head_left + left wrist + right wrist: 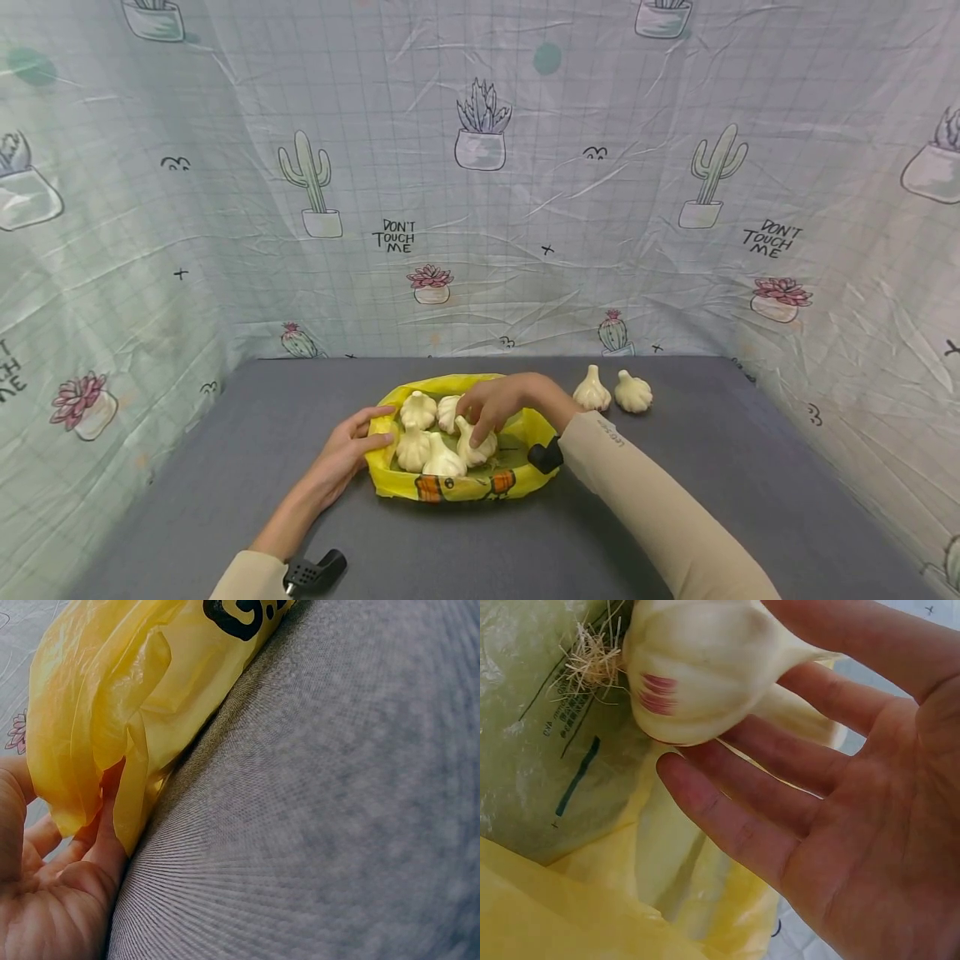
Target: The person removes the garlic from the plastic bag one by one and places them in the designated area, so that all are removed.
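Note:
A yellow plastic bag (392, 482) lies spread wide, several garlic bulbs (417, 410) gathered in its left half. At its left rim my left hand (347, 454) pinches the plastic between thumb and fingers; the left wrist view shows the crumpled bag edge (90, 697) in that grip. My right hand (504, 400) reaches down into the bag and holds a garlic bulb (476, 450) beside the others. In the right wrist view, fingers and thumb lie around this garlic bulb (701, 667), its roots toward the bag's printed inside.
Two more garlic bulbs, one upright (592, 392) and one tilted (633, 393), lie on the grey table (712, 467) right of the bag, beyond my right forearm. A cactus-printed sheet (480, 208) walls in the back and both sides.

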Demonstrator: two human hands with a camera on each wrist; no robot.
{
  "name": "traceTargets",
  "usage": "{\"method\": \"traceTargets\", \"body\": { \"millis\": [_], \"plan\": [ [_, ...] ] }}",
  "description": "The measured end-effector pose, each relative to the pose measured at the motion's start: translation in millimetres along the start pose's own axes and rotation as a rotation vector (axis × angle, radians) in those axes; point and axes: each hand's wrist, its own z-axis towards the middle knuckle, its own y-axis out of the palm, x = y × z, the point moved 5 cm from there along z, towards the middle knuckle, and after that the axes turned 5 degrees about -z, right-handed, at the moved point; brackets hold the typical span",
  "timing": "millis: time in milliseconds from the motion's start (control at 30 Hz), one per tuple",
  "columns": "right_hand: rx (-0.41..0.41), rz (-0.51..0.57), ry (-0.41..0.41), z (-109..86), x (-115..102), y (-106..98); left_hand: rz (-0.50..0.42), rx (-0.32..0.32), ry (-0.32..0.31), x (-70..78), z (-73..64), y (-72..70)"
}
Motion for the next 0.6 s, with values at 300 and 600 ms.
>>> {"method": "traceTargets", "body": {
  "millis": [300, 600],
  "plan": [
    [-0.035, -0.048, -0.026, 7.4, -2.1, 3.2, 0.012, 0.015, -0.009, 0.3, 0.9, -0.2],
    [-0.024, -0.020, -0.005, 7.1, -3.1, 3.3, 0.011, 0.011, -0.013, 0.5, 0.3, -0.8]
  ]
}}
